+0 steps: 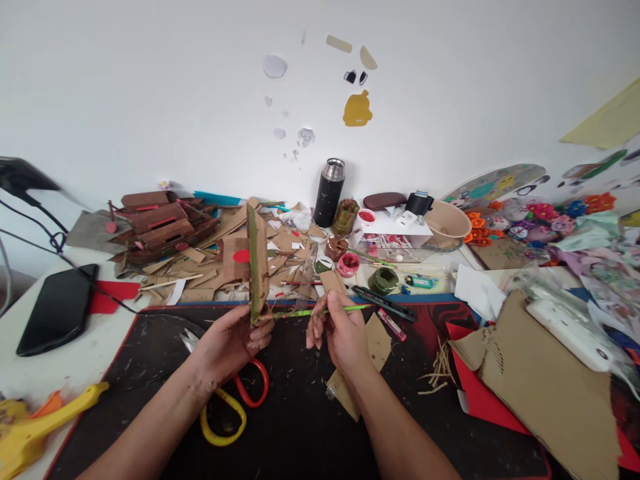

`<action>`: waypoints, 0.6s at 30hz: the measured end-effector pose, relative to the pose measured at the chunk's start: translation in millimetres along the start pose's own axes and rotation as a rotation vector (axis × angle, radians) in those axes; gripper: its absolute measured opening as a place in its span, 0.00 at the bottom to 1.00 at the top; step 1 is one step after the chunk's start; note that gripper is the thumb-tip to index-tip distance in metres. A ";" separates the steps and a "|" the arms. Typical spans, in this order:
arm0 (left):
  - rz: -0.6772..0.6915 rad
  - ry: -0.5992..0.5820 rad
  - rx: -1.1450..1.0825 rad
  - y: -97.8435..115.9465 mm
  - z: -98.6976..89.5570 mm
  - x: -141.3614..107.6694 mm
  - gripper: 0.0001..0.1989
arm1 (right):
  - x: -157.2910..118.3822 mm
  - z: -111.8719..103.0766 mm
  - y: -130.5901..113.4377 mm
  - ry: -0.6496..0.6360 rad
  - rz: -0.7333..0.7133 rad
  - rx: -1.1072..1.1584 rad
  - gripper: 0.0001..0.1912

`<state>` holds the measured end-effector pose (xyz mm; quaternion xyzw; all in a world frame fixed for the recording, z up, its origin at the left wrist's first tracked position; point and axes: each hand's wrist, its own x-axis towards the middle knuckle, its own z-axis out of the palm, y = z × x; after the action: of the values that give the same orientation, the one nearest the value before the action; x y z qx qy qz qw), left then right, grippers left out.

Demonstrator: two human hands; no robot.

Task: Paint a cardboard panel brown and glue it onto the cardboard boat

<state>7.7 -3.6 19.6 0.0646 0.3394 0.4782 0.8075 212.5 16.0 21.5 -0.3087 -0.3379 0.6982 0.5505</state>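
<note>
My left hand [230, 343] is closed on the lower end of an upright cardboard piece [257, 267], whose edge facing me is painted green. Between the fingers of my right hand [345, 327] is a thin green paintbrush [357, 307], lying almost level, with its tip at the foot of the cardboard piece. Paint smears mark my fingers. Beneath my left wrist lie scissors with one yellow and one red handle [223, 418]. Beyond my right hand stand an open jar of dark green paint [384, 280] and a jar of red paint [349, 263].
Cardboard scraps [290, 250] cover the back of the desk, beside a brown cardboard model [165, 223]. A black flask [330, 190] stands against the wall. On the left are a phone [57, 310] and a yellow tool [55, 423]; a large cardboard sheet [555, 387] lies right.
</note>
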 end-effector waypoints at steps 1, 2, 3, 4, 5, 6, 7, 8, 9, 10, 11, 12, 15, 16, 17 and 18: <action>0.001 0.006 -0.003 0.0 -0.2 0.3 0.11 | -0.4 -0.2 0.9 -0.007 0.000 -0.003 0.24; 0.001 0.011 -0.007 0.1 -0.4 0.5 0.11 | -0.8 -0.4 1.9 -0.017 0.001 -0.006 0.24; 0.001 0.016 -0.011 0.1 -0.4 0.7 0.10 | -1.2 -0.4 2.7 -0.029 0.004 -0.009 0.24; 0.001 0.021 -0.013 0.2 -0.4 0.7 0.10 | -1.6 -0.4 3.4 -0.039 0.008 -0.010 0.24; 0.000 0.024 -0.013 0.3 -0.3 0.7 0.09 | -1.9 -0.2 3.8 -0.044 0.010 -0.011 0.24; 0.000 0.026 -0.012 0.4 -0.1 0.5 0.09 | -2.1 -0.1 3.8 -0.043 0.011 -0.010 0.24; 0.001 0.027 -0.010 0.5 0.1 0.2 0.08 | -2.2 0.1 3.4 -0.036 0.011 -0.008 0.24; 0.002 0.026 -0.008 0.5 0.3 -0.1 0.08 | -2.2 0.4 2.7 -0.027 0.011 -0.006 0.24; 0.004 0.024 -0.007 0.6 0.5 -0.4 0.08 | -2.2 0.6 1.9 -0.017 0.011 -0.006 0.24; 0.004 0.021 -0.007 0.6 0.6 -0.6 0.08 | -2.0 0.8 0.9 -0.008 0.014 -0.009 0.24; 0.005 0.019 -0.007 0.6 0.7 -0.8 0.09 | -1.9 1.0 0.2 0.000 0.017 -0.013 0.25; 0.006 0.018 -0.008 0.7 0.8 -0.8 0.09 | -1.8 1.1 -0.3 0.008 0.020 -0.018 0.25; 0.012 0.026 -0.009 1.0 0.6 -0.3 0.10 | -1.8 1.0 0.7 0.018 0.034 -0.036 0.26; 0.012 0.026 -0.010 1.1 0.5 0.0 0.11 | -2.0 0.9 1.8 0.014 0.038 -0.043 0.26; 0.013 0.023 -0.011 1.3 0.2 0.3 0.11 | -2.2 0.7 2.9 0.008 0.041 -0.051 0.26; 0.016 0.019 -0.010 1.4 -0.1 0.6 0.10 | -2.4 0.4 4.0 -0.002 0.043 -0.059 0.26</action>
<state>6.8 -2.4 19.9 0.0588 0.3440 0.4867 0.8008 210.4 12.9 18.7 -0.3313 -0.3520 0.7000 0.5257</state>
